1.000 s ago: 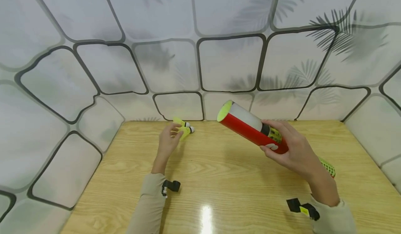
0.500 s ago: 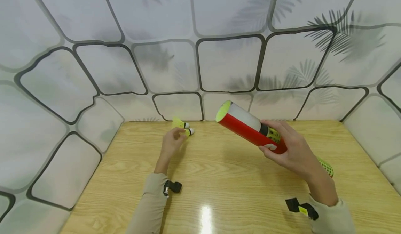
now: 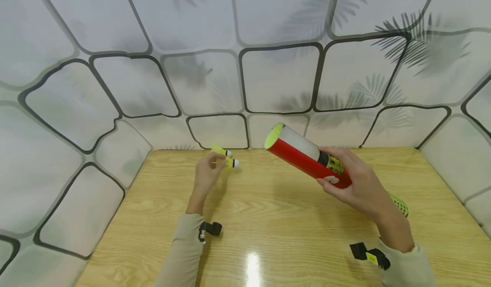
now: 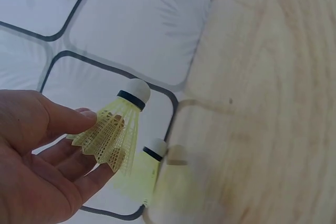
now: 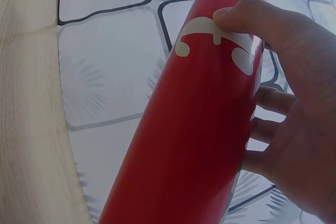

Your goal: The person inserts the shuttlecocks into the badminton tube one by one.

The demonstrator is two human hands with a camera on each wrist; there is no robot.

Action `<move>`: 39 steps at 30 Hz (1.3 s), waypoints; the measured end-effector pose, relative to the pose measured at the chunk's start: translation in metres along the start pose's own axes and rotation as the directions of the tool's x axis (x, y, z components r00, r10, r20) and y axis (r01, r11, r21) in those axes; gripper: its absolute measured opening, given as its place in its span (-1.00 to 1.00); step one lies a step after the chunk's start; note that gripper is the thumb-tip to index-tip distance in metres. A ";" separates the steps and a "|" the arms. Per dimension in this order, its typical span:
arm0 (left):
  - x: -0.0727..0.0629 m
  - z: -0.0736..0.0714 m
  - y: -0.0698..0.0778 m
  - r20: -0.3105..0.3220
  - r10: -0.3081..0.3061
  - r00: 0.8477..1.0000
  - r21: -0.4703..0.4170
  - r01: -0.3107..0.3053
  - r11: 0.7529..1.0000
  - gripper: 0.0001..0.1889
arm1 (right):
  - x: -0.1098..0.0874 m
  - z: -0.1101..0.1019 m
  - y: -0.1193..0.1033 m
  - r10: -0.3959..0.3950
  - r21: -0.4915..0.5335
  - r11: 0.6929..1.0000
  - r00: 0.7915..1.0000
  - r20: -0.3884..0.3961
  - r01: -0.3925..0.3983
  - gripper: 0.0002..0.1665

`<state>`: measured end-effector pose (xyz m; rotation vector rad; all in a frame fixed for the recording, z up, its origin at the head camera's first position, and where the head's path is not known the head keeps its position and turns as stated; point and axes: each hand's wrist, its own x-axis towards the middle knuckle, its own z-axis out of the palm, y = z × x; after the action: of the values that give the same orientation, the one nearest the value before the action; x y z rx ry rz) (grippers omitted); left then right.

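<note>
My left hand (image 3: pixel 207 174) pinches a yellow shuttlecock (image 4: pixel 118 137) by its skirt, thumb on one side and fingers on the other. Its white cork tip and black band point away from the palm. Just behind it, a second yellow shuttlecock (image 4: pixel 139 179) lies on the table at the foot of the wall. Over on the right, my right hand (image 3: pixel 362 184) grips a red tube (image 3: pixel 297 157) with a white panel around its lower part. The tube is held above the table at a tilt, its open, yellow-green-lined mouth up and to the left.
A yellow-green perforated object (image 3: pixel 400 205) lies on the table, partly hidden behind my right wrist. The wooden table (image 3: pixel 268 223) ends against a patterned wall (image 3: pixel 284 78) at the back, with more wall on both sides.
My left hand dips over the nearer shuttlecock, then draws slightly left with its skirt pinched; that shuttlecock's tip has turned a little. The right hand and tube stay nearly still.
</note>
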<state>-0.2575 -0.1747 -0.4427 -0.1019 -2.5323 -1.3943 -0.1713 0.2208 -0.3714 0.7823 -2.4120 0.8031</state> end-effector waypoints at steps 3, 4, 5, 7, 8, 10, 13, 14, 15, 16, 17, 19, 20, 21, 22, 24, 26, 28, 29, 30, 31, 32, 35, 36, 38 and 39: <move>0.000 -0.005 0.007 -0.009 0.015 1.000 -0.020 -0.015 1.000 -0.83 | 0.000 -0.001 0.000 -0.003 -0.003 1.000 1.000 0.001 0.003 -0.01; 0.000 -0.007 0.009 -0.016 0.024 1.000 -0.027 -0.025 0.999 -0.83 | 0.001 -0.001 0.000 -0.003 -0.004 1.000 1.000 0.001 0.003 -0.01; 0.000 -0.008 0.011 -0.022 0.034 0.999 -0.035 -0.034 0.999 -0.83 | 0.001 -0.001 0.001 -0.005 -0.005 1.000 1.000 0.001 0.005 -0.01; 0.000 -0.012 0.015 -0.035 0.056 0.998 -0.050 -0.058 0.997 -0.84 | 0.001 0.000 0.001 -0.004 -0.004 1.000 1.000 0.001 0.004 -0.01; 0.000 -0.013 0.017 -0.043 0.069 0.997 -0.061 -0.071 0.996 -0.84 | 0.001 0.000 0.001 -0.002 -0.003 1.000 1.000 0.002 0.002 0.00; 0.000 -0.017 0.021 -0.062 0.093 0.994 -0.084 -0.098 0.992 -0.84 | 0.002 -0.001 0.000 0.001 -0.005 1.000 1.000 0.000 -0.001 0.00; -0.001 -0.022 0.029 -0.088 0.130 0.988 -0.113 -0.139 0.984 -0.85 | 0.002 -0.001 0.000 0.003 -0.005 1.000 1.000 -0.002 -0.003 0.00; -0.002 -0.024 0.032 -0.096 0.141 0.985 -0.121 -0.153 0.981 -0.85 | 0.003 -0.001 -0.001 0.003 -0.004 1.000 1.000 -0.002 -0.003 0.00; -0.002 -0.025 0.035 -0.103 0.155 0.983 -0.131 -0.168 0.977 -0.86 | 0.003 -0.001 -0.001 0.002 -0.003 1.000 1.000 -0.002 -0.002 0.00; -0.003 -0.027 0.038 -0.109 0.169 0.980 -0.133 -0.183 0.974 -0.85 | 0.003 -0.001 -0.001 0.001 -0.001 1.000 1.000 -0.002 -0.001 0.00; -0.004 -0.028 0.041 -0.114 0.177 0.978 -0.134 -0.191 0.972 -0.85 | 0.004 -0.001 -0.001 0.000 0.002 1.000 1.000 -0.001 0.000 0.00; -0.006 -0.031 0.048 -0.123 0.193 0.973 -0.144 -0.210 0.967 -0.85 | 0.004 0.000 -0.002 -0.004 0.007 1.000 1.000 0.001 0.004 -0.01; -0.007 -0.032 0.050 -0.129 0.198 0.972 -0.145 -0.216 0.965 -0.84 | 0.004 0.000 -0.002 -0.005 0.009 1.000 1.000 0.001 0.005 -0.01; -0.007 -0.033 0.053 -0.137 0.206 0.969 -0.153 -0.226 0.962 -0.84 | 0.005 0.000 -0.002 -0.005 0.010 1.000 1.000 0.002 0.005 -0.01; -0.008 -0.033 0.056 -0.146 0.216 0.965 -0.157 -0.238 0.958 -0.84 | 0.005 0.000 -0.002 -0.005 0.012 1.000 1.000 0.002 0.005 -0.01; -0.010 -0.035 0.061 -0.164 0.238 0.957 -0.184 -0.267 0.946 -0.83 | 0.005 0.000 -0.002 -0.004 0.013 1.000 1.000 0.002 0.004 -0.01; -0.012 -0.036 0.066 -0.182 0.271 0.945 -0.208 -0.306 0.929 -0.82 | 0.004 0.001 -0.002 -0.002 0.013 1.000 1.000 0.003 0.002 -0.02; -0.014 -0.038 0.071 -0.196 0.299 0.934 -0.235 -0.340 0.910 -0.82 | 0.004 0.001 -0.002 -0.007 0.013 1.000 1.000 0.001 0.007 -0.02; -0.015 -0.039 0.074 -0.202 0.308 0.930 -0.245 -0.352 0.903 -0.82 | 0.004 0.001 -0.002 -0.009 0.013 1.000 1.000 0.000 0.009 -0.03; -0.016 -0.041 0.077 -0.205 0.314 0.927 -0.255 -0.361 0.897 -0.82 | 0.004 0.001 -0.002 -0.011 0.012 1.000 1.000 -0.001 0.011 -0.03; -0.018 -0.042 0.079 -0.209 0.318 0.925 -0.261 -0.366 0.893 -0.82 | 0.003 0.002 -0.002 -0.013 0.011 1.000 1.000 -0.002 0.013 -0.03; -0.019 -0.043 0.082 -0.212 0.320 0.924 -0.266 -0.369 0.890 -0.82 | 0.003 0.002 -0.002 -0.014 0.010 1.000 1.000 -0.003 0.015 -0.03; -0.024 -0.046 0.090 -0.220 0.326 0.919 -0.278 -0.380 0.882 -0.82 | 0.003 0.002 -0.002 -0.013 0.006 1.000 1.000 -0.005 0.013 -0.04; -0.025 -0.047 0.092 -0.222 0.330 0.917 -0.283 -0.385 0.879 -0.82 | 0.002 0.002 -0.002 -0.016 0.006 1.000 1.000 -0.007 0.016 -0.04; -0.028 -0.048 0.097 -0.227 0.338 0.913 -0.295 -0.395 0.870 -0.81 | 0.002 0.002 -0.003 -0.019 0.006 1.000 1.000 -0.009 0.019 -0.04; -0.030 -0.048 0.099 -0.231 0.342 0.911 -0.302 -0.401 0.865 -0.81 | 0.002 0.002 -0.003 -0.020 0.006 1.000 1.000 -0.009 0.020 -0.05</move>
<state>-0.2024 -0.1601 -0.3443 -0.4889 -1.9712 -1.5826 -0.1711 0.2166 -0.3705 0.8025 -2.3911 0.8051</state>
